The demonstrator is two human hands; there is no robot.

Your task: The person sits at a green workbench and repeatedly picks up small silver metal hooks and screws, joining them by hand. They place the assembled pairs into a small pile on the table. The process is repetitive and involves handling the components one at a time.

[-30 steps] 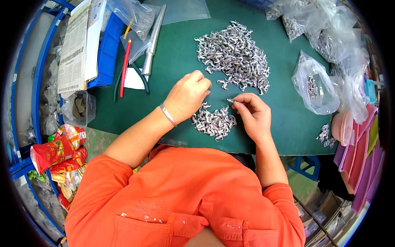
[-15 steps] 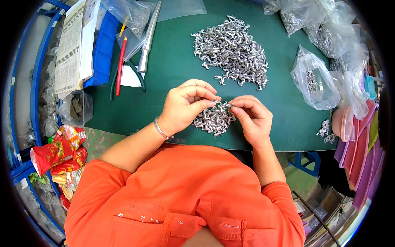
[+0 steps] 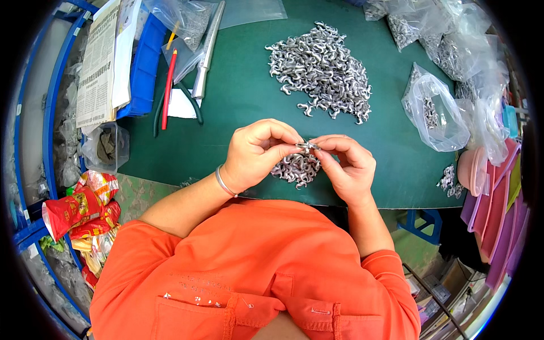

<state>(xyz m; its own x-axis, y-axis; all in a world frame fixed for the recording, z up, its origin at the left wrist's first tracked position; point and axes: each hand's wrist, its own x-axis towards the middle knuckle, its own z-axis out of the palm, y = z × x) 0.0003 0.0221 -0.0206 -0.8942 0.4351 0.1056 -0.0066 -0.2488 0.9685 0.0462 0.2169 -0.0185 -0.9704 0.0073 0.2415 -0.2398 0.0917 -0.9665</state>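
Note:
Fingertips meet in front of me over small silvery metal pieces (image 3: 307, 147). My left hand (image 3: 258, 153) pinches one piece between thumb and fingers. My right hand (image 3: 347, 165) is closed the same way on another piece, and the two touch or overlap; how they fit together is too small to tell. Just below the fingers lies a small pile of curved metal pieces (image 3: 298, 171), partly hidden by the hands. Farther back is a much larger heap of S-shaped grey metal pieces (image 3: 326, 71).
On the green table (image 3: 238, 73), a red pencil (image 3: 169, 90), dark-handled pliers (image 3: 157, 116) and a tapered metal rod (image 3: 207, 54) lie at left, beside a blue bin (image 3: 144, 71). Clear bags of metal parts (image 3: 436, 110) crowd the right. A few loose pieces (image 3: 449, 181) lie near the right edge.
My hands have come closer together, and the pieces in them now meet. The left hand has dropped slightly toward me. The piles look the same.

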